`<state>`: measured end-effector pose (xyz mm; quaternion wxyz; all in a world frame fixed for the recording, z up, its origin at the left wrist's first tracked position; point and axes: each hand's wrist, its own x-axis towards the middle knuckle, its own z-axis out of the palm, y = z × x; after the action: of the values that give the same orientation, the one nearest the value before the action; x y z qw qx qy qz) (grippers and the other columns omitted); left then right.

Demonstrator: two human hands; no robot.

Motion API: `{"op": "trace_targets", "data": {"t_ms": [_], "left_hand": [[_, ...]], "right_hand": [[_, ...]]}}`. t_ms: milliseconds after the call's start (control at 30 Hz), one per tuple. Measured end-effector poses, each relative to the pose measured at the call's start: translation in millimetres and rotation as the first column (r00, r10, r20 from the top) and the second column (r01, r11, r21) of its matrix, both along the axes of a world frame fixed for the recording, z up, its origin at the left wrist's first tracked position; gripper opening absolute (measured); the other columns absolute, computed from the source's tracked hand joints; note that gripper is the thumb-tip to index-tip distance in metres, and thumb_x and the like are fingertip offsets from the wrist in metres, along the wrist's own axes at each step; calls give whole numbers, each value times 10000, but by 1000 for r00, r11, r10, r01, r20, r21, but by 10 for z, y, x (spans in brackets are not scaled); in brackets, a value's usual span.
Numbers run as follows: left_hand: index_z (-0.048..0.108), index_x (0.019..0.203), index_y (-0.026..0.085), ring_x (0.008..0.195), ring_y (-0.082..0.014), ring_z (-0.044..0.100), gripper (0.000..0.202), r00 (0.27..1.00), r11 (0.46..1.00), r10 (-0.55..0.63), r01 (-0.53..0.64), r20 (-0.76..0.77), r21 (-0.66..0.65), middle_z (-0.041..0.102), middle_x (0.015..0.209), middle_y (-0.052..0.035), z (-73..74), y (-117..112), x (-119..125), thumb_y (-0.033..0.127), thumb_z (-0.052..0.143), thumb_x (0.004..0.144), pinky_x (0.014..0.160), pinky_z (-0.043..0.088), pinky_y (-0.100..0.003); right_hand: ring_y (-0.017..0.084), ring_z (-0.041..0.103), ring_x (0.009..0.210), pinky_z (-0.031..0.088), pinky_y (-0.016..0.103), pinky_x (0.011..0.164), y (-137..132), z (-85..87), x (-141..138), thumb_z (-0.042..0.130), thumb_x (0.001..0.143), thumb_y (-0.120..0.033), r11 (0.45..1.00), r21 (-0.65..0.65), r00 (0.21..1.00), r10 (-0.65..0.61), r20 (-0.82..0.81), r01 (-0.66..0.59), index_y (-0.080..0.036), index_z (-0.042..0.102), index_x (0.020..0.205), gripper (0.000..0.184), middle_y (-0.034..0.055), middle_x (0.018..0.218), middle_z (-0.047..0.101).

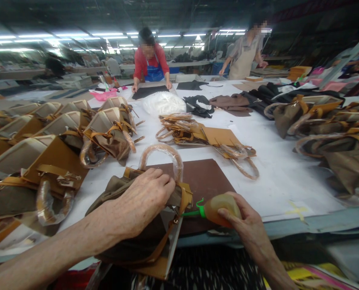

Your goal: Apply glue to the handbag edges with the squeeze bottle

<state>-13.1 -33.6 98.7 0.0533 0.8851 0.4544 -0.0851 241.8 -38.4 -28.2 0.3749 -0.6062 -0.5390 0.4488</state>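
Note:
My left hand [151,197] is closed on the upper edge of an olive-brown handbag [113,187] with tan trim, at the table's front edge. A plastic-wrapped handle [163,151] arches up behind my knuckles. In my right hand [242,219] is a squeeze bottle [223,207] of amber liquid, perhaps glue, with a green nozzle. The bottle lies tilted sideways, its tip pointing left at the bag's tan side tab [186,196]; whether it touches, I cannot tell. Beneath the bag lies a dark brown board [206,175]. The fingertips of my left hand are hidden.
Rows of similar handbags [58,157] crowd the left, with more bags [345,149] at the right. Tan handle pieces [218,137] lie mid-table, near a white plastic bag [164,104]. Across the table, a person in red [151,60] handles black material; another person [242,56] stands farther right.

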Motion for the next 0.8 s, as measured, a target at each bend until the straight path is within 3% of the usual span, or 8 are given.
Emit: {"op": "trace_targets", "data": {"t_ms": [333,800], "left_hand": [[483,967,155,980,-253,463,193,1000,1000,-3,3,-2,0,548,1000,-91,-40,14,-8,163,505,776,837,397,-401],[478,983,158,1003,-249,455,213,1000,1000,-23,23,-20,6,538,1021,-86,-35,11,-10,161,510,772,863,382,-389]], "right_hand": [[223,551,850,422,290,759,-60,-24,65,645,685,-468,995,-72,997,75,-13,-76,-212,555,989,407,-2,888,615],[239,588,788,480,262,643,-272,49,43,685,623,-435,994,-84,996,64,-66,-70,-213,618,938,390,13,853,651]]}}
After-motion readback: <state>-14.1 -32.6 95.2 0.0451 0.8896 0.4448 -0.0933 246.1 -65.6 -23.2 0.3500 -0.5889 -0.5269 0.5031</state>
